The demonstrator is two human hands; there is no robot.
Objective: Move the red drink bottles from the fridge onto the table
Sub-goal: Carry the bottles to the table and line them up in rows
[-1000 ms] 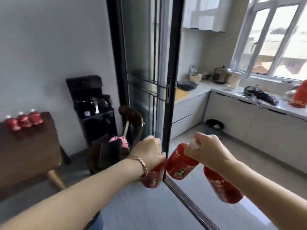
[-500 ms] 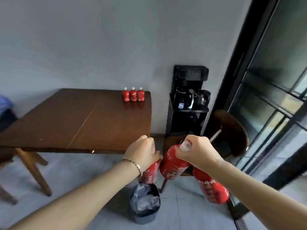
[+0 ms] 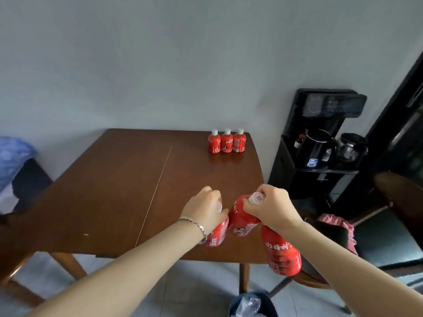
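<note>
My left hand [image 3: 206,211] grips one red drink bottle [image 3: 217,234] by its neck, hanging over the near right part of the brown wooden table [image 3: 119,193]. My right hand [image 3: 272,207] holds two red bottles by their white caps: one [image 3: 242,218] tilts left over the table, the other [image 3: 282,252] hangs lower, past the table's near right corner. Three more red bottles [image 3: 226,141] stand upright in a row at the table's far right corner, by the wall.
A black water dispenser stand [image 3: 320,143] with a kettle and a glass pot stands right of the table. A dark chair [image 3: 386,232] with pink cloth is at right. A bin [image 3: 251,304] sits on the floor below. A blue-covered seat [image 3: 13,156] is at far left.
The view swung from the kitchen door toward the table, and I have come close to it. Both hands now carry their bottles over the table's near right edge instead of over the floor.
</note>
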